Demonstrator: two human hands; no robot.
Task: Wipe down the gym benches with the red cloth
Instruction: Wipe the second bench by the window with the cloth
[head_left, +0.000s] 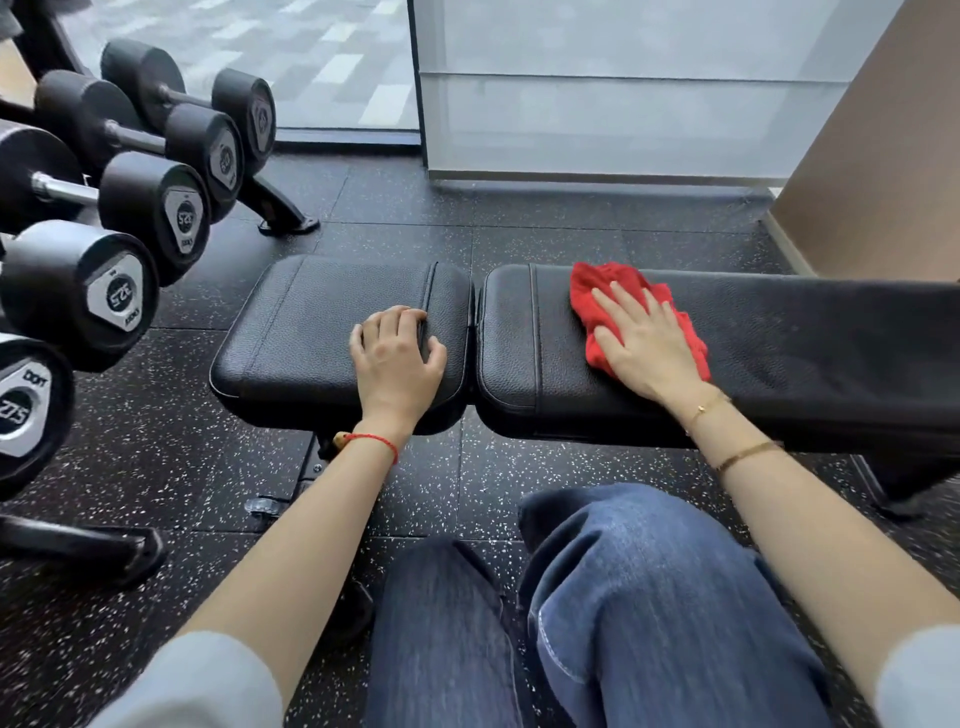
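A black padded gym bench lies across the view in two parts: a short seat pad (311, 322) on the left and a long back pad (805, 353) on the right, with a narrow gap between them. The red cloth (592, 291) is spread on the left part of the long pad. My right hand (644, 338) lies flat on the cloth with straight fingers, pressing it to the pad. My left hand (397, 358) rests on the right side of the seat pad, its fingers loosely bent and holding nothing.
A rack of black dumbbells (119, 208) stands close on the left, its foot (285, 218) just beyond the seat pad. My knees in blue jeans (623, 597) are in front of the bench. A frosted glass wall (597, 88) and brown wall (883, 156) lie behind.
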